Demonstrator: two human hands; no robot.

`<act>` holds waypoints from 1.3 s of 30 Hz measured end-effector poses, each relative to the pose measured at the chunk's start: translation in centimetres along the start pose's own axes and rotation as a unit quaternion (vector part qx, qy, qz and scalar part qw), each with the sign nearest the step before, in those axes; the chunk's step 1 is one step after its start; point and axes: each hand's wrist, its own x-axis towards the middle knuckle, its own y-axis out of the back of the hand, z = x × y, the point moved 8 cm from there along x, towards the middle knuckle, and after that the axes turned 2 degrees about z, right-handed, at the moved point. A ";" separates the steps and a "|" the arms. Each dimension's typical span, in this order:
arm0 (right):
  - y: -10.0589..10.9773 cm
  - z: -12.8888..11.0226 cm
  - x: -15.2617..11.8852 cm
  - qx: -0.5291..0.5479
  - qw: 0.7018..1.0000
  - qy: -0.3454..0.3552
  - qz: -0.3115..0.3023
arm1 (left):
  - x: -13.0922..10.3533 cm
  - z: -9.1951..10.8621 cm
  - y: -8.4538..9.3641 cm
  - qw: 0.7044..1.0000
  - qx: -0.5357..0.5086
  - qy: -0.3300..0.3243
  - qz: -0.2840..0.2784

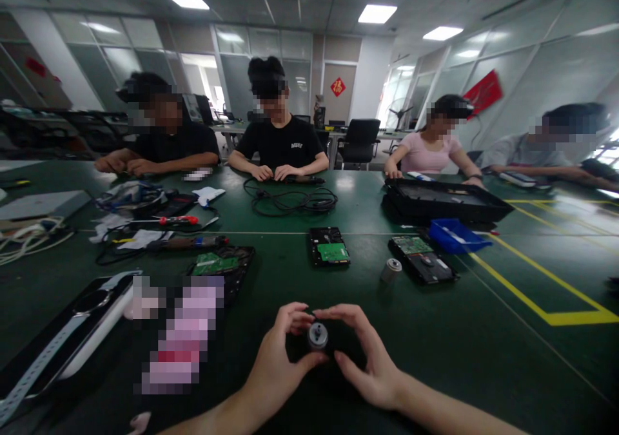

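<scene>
In the head view, the left hand (283, 357) curls half-closed around a small grey metal cylinder (318, 337) at the dark green worktop (464, 357)'s near side; whether it grips is unclear. The right hand (370, 357) arches open, thumb apart from the cylinder. Beyond stands another silvery cylinder (391, 270).
</scene>
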 end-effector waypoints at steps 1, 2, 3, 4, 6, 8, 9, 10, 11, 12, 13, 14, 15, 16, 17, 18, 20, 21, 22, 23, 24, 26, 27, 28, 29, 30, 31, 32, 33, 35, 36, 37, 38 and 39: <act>-0.1 -0.2 0.0 0.004 1.000 0.004 -0.015 | 0.0 -0.3 -0.2 1.000 -0.007 0.012 -0.011; -0.3 -0.4 0.1 0.005 1.000 0.007 -0.029 | 0.0 -0.5 -0.4 1.000 -0.012 0.018 -0.019; -0.3 -0.6 0.2 0.000 0.999 0.010 -0.034 | 0.0 -0.5 -0.5 0.999 -0.014 0.021 -0.024; -0.2 -0.7 0.3 -0.009 0.999 0.011 -0.030 | 0.0 -0.5 -0.5 0.999 -0.015 0.021 -0.025; 0.5 -0.6 0.7 -0.033 0.999 0.007 0.010 | 0.1 -0.3 -0.5 0.999 -0.013 0.021 -0.029; 1.4 -0.4 1.1 -0.042 0.997 -0.006 0.064 | 0.1 -0.2 -0.6 0.999 -0.009 0.019 -0.030; 1.8 -0.3 1.2 -0.041 0.996 -0.014 0.083 | 0.2 -0.2 -0.6 0.999 -0.009 0.017 -0.030; 1.9 -0.2 1.4 -0.039 0.995 -0.022 0.092 | 0.1 -0.1 -0.6 0.999 -0.009 0.016 -0.029; 1.9 0.0 1.6 -0.041 0.994 -0.031 0.092 | 0.1 -0.2 -0.6 0.999 -0.010 0.017 -0.029; 1.8 0.1 1.8 -0.048 0.994 -0.042 0.086 | 0.1 -0.2 -0.6 0.999 -0.011 0.018 -0.030; 1.6 0.3 2.0 -0.059 0.994 -0.053 0.075 | 0.1 -0.2 -0.6 0.999 -0.011 0.019 -0.030; 1.3 0.4 2.1 -0.071 0.993 -0.063 0.065 | 0.1 -0.2 -0.6 0.999 -0.012 0.019 -0.031; 1.1 0.5 2.3 -0.082 0.992 -0.071 0.056 | 0.1 -0.2 -0.6 0.999 -0.011 0.019 -0.031; 1.0 0.5 2.4 -0.093 0.991 -0.077 0.049 | 0.1 -0.2 -0.6 0.999 -0.011 0.019 -0.032; 0.9 0.5 2.6 -0.101 0.990 -0.083 0.043 | 0.1 -0.1 -0.5 0.999 -0.012 0.018 -0.031; 0.7 0.5 2.7 -0.107 0.990 -0.088 0.034 | 0.1 -0.1 -0.6 0.999 -0.013 0.017 -0.031; 0.5 0.5 2.9 -0.112 0.989 -0.095 0.016 | 0.1 0.0 -0.6 0.999 -0.013 0.016 -0.032; 0.3 0.4 3.0 -0.112 0.989 -0.092 0.006 | 0.1 0.0 -0.6 0.999 -0.012 0.015 -0.031; 0.2 0.2 3.1 -0.110 0.990 -0.086 -0.002 | 0.1 0.0 -0.6 0.999 -0.011 0.013 -0.032; 0.1 0.1 3.2 -0.109 0.991 -0.078 -0.009 | 0.1 0.0 -0.6 0.999 -0.010 0.011 -0.033; 0.0 0.0 3.2 -0.109 0.991 -0.072 -0.013 | 0.1 0.0 -0.6 0.999 -0.008 0.010 -0.034; 0.0 0.0 3.2 -0.114 0.991 -0.069 -0.016 | 0.1 0.1 -0.6 0.999 -0.006 0.007 -0.035; 0.0 0.0 3.1 -0.119 0.990 -0.071 -0.016 | 0.1 0.1 -0.6 0.999 -0.005 0.006 -0.034; 0.1 0.0 3.1 -0.125 0.989 -0.073 -0.016 | 0.1 0.1 -0.6 0.999 -0.003 0.006 -0.033; 0.1 -0.1 3.1 -0.134 0.988 -0.073 -0.018 | 0.1 0.1 -0.6 0.999 -0.001 0.005 -0.032; 0.1 -0.2 3.0 -0.144 0.987 -0.072 -0.023 | 0.1 0.2 -0.6 1.000 0.001 0.005 -0.031; 0.1 -0.3 3.0 -0.153 0.985 -0.070 -0.028 | 0.1 0.2 -0.6 1.000 0.002 0.004 -0.031; 0.1 -0.4 3.0 -0.160 0.984 -0.067 -0.033 | 0.1 0.2 -0.6 1.000 0.003 0.003 -0.030; 0.0 -0.5 3.0 -0.167 0.983 -0.064 -0.036 | 0.1 0.3 -0.6 1.000 0.004 0.002 -0.030; -0.1 -0.6 3.1 -0.178 0.982 -0.056 -0.036 | 0.1 0.4 -0.5 1.000 0.005 -0.003 -0.027; -0.1 -0.6 3.2 -0.183 0.981 -0.051 -0.034 | 0.1 0.4 -0.5 1.000 0.006 -0.006 -0.025; -0.2 -0.7 3.3 -0.187 0.981 -0.045 -0.032 | 0.0 0.4 -0.5 1.000 0.006 -0.008 -0.023; -0.2 -0.8 3.4 -0.190 0.981 -0.041 -0.030 | 0.0 0.4 -0.4 1.000 0.006 -0.009 -0.022; -0.2 -0.9 3.5 -0.184 0.982 -0.038 -0.028 | 0.0 0.4 -0.4 1.000 0.006 -0.011 -0.021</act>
